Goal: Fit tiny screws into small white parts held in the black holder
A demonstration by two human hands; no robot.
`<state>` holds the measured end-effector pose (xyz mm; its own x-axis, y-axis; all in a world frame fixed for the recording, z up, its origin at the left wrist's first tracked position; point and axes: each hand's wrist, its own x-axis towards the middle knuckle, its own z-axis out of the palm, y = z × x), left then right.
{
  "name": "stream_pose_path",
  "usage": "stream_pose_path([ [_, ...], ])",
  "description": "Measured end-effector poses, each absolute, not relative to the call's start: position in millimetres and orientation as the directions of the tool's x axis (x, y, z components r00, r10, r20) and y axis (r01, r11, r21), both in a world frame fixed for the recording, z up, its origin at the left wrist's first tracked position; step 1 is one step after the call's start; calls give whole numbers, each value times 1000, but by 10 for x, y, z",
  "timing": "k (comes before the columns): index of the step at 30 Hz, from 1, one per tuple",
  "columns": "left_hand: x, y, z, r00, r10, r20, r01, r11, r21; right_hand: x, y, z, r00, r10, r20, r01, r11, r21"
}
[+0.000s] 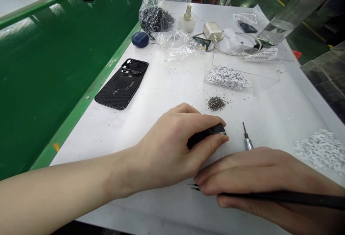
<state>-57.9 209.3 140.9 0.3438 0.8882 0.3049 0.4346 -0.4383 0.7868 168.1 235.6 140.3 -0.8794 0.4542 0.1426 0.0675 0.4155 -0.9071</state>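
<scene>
My left hand (175,145) is closed round a small black part (207,133), pinching it against the white table (167,95). My right hand (258,177) lies just to its right and lower, its fingers closed on black tweezers (283,196) whose tips point left. A small screwdriver (246,138) sticks up from behind the right hand, and I cannot tell whether that hand grips it. A little heap of tiny dark screws (216,103) lies just beyond the left fingertips.
A black phone case (122,84) lies at left near the green conveyor belt (54,59). White small parts sit in a clear tray (229,77) and in a pile (322,149) at right. Plastic bags (164,5), a white charger (212,31) and a blue earbud case (140,39) stand at the back.
</scene>
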Motion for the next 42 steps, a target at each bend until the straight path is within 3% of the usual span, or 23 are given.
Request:
stream_pose_path([
  [19, -578, 2103, 1386, 343, 866, 364, 397, -485, 779, 1643, 2333, 1412, -856, 495, 149, 68, 394, -917],
  [42, -579, 2092, 1396, 359, 867, 345, 408, -478, 778, 1650, 2343, 1443, -888, 447, 103, 97, 401, -911],
])
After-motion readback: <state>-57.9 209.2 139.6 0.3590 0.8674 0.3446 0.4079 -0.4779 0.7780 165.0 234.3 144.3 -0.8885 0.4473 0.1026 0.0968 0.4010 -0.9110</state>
